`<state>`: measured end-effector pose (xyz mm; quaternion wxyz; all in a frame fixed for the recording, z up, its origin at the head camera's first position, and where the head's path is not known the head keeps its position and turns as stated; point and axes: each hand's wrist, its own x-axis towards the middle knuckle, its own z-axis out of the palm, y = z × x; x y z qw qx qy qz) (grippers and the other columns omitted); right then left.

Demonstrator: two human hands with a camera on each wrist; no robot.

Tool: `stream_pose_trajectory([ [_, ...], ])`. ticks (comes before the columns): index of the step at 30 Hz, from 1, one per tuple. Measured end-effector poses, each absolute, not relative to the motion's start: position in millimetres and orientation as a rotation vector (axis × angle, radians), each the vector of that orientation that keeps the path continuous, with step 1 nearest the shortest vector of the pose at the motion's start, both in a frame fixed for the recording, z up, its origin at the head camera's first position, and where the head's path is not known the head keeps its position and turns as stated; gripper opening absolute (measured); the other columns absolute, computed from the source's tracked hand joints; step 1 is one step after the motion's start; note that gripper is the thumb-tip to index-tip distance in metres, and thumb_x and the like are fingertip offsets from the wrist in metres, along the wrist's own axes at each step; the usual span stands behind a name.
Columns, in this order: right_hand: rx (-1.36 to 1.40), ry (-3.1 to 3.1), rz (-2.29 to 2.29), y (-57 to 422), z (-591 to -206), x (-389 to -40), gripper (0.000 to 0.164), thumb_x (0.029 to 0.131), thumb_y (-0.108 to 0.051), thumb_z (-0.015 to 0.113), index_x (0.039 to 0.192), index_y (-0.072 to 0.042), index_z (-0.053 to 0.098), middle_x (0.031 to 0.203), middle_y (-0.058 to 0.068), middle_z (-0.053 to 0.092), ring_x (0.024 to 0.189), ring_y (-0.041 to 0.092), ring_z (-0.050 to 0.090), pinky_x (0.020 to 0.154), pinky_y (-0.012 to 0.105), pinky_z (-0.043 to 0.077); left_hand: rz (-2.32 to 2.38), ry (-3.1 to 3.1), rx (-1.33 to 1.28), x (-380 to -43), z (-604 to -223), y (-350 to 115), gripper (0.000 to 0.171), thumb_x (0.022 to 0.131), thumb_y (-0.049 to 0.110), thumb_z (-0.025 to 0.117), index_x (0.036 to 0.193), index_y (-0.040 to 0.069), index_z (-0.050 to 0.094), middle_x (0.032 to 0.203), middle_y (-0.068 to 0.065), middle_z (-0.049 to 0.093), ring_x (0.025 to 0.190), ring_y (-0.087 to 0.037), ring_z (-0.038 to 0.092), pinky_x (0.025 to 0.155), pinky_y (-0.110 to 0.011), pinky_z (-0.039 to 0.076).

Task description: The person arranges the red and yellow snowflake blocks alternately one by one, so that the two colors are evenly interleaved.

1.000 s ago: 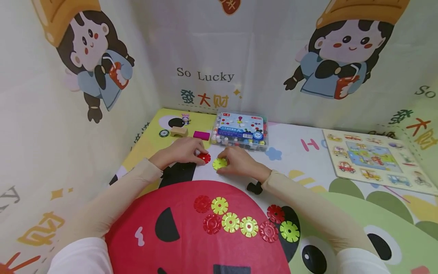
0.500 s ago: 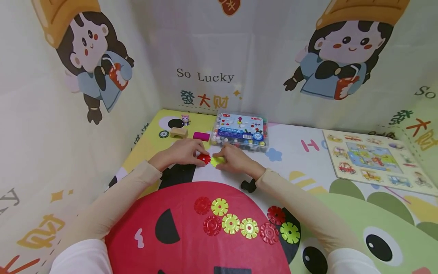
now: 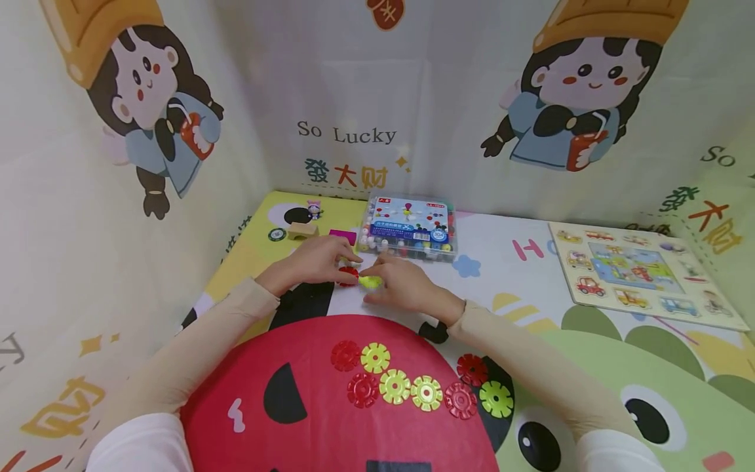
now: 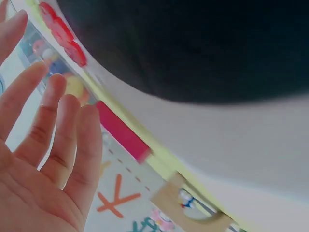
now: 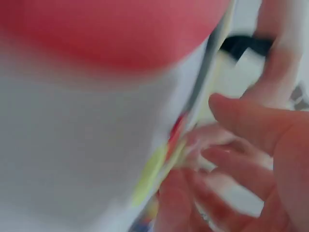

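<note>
Beyond the large printed red shape, a red notched plastic disc (image 3: 348,277) lies beside a yellow notched disc (image 3: 370,282), their edges meeting in the head view. My left hand (image 3: 318,260) is over the red disc from the left, thumb at its near side. The left wrist view shows this hand's fingers (image 4: 43,130) long and loosely spread, with red scalloped edges (image 4: 63,34) past them. From the right, my right hand (image 3: 407,285) reaches to the yellow disc, its fingertips covering part of it. In the blurred right wrist view, the thumb (image 5: 236,113) stands apart from the yellow disc (image 5: 150,174).
Several red and yellow discs (image 3: 395,387) lie nearer. Behind my hands are a clear box of coloured balls (image 3: 407,226), a magenta block (image 3: 342,236), a wooden arch block (image 3: 303,230) and a small figurine (image 3: 314,210). A picture puzzle board (image 3: 643,275) lies right.
My right hand has moved left with the yellow disc, closing the gap to the red one. The left hand stays beside the red disc. The head view has shifted slightly.
</note>
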<state>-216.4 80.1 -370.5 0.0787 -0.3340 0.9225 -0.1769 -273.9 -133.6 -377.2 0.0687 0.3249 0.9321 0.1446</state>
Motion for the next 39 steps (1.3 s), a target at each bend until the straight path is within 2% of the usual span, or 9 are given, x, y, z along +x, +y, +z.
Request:
stream_pose_trajectory([
  [3,-1.254,2.627,-0.441,74.7,-368.7,-189.8,0.047,0.080,-0.043,0.072,0.122,-0.024,0.065,0.111,-0.002,0.063,0.091,0.008,0.058,0.074,0.024,0.048,0.414,2.795,1.038,-273.7,-377.6,-125.8,0.050,0.074,0.050,0.075,0.119,0.030,0.067,0.111,0.006,0.066,0.100,-0.010,0.057,0.075,-0.027,0.051],
  [6,-1.497,2.476,-0.309,66.5,-371.2,-162.7,0.052,0.080,-0.051,0.069,0.126,-0.027,0.062,0.112,-0.005,0.061,0.097,0.004,0.055,0.079,0.021,0.048,0.398,2.783,1.054,-274.1,-380.0,-118.2,0.050,0.074,0.051,0.074,0.120,0.031,0.066,0.117,0.007,0.065,0.109,-0.011,0.056,0.080,-0.029,0.052],
  [10,-1.639,2.465,-0.152,57.8,-376.0,-140.5,0.056,0.079,-0.055,0.067,0.128,-0.029,0.060,0.110,-0.005,0.058,0.099,0.003,0.051,0.080,0.020,0.049,0.367,2.769,1.043,-274.6,-384.0,-110.9,0.050,0.074,0.053,0.073,0.120,0.035,0.065,0.115,0.009,0.065,0.104,-0.008,0.056,0.076,-0.026,0.051],
  [14,-1.616,2.504,-0.150,52.8,-377.7,-138.6,0.055,0.078,-0.053,0.069,0.126,-0.026,0.062,0.108,-0.005,0.058,0.097,0.003,0.051,0.080,0.020,0.049,0.327,2.764,1.034,-274.5,-386.7,-109.1,0.049,0.075,0.052,0.073,0.120,0.037,0.064,0.109,0.008,0.063,0.096,-0.005,0.053,0.072,-0.023,0.048],
  [20,-1.511,2.490,-0.263,47.9,-376.1,-142.6,0.046,0.080,-0.047,0.070,0.121,-0.026,0.066,0.104,-0.005,0.061,0.092,0.002,0.052,0.075,0.019,0.048,0.277,2.776,1.051,-272.3,-386.1,-106.0,0.048,0.076,0.051,0.072,0.121,0.035,0.064,0.113,0.005,0.061,0.102,-0.008,0.052,0.078,-0.026,0.049],
  [23,-1.496,2.530,-0.256,44.8,-376.7,-141.1,0.042,0.081,-0.049,0.068,0.117,-0.028,0.067,0.102,-0.006,0.062,0.090,0.001,0.052,0.073,0.019,0.049,0.260,2.780,1.051,-272.2,-385.0,-105.2,0.048,0.076,0.051,0.072,0.121,0.035,0.064,0.114,0.005,0.061,0.104,-0.009,0.052,0.080,-0.027,0.049],
  [32,-1.415,2.590,-0.161,34.9,-374.3,-139.3,0.047,0.073,-0.055,0.073,0.107,-0.023,0.066,0.102,-0.005,0.059,0.089,0.004,0.051,0.067,0.020,0.048,0.270,2.768,1.006,-274.3,-381.5,-104.8,0.051,0.074,0.051,0.074,0.121,0.035,0.064,0.112,0.005,0.061,0.103,-0.008,0.050,0.081,-0.028,0.049],
  [39,-1.481,2.569,-0.159,35.5,-372.2,-135.4,0.048,0.076,-0.049,0.073,0.113,-0.020,0.062,0.104,-0.004,0.059,0.086,0.003,0.053,0.070,0.019,0.050,0.240,2.758,1.022,-276.2,-384.7,-104.1,0.050,0.074,0.054,0.073,0.121,0.037,0.063,0.110,0.007,0.061,0.101,-0.006,0.050,0.077,-0.026,0.048],
])
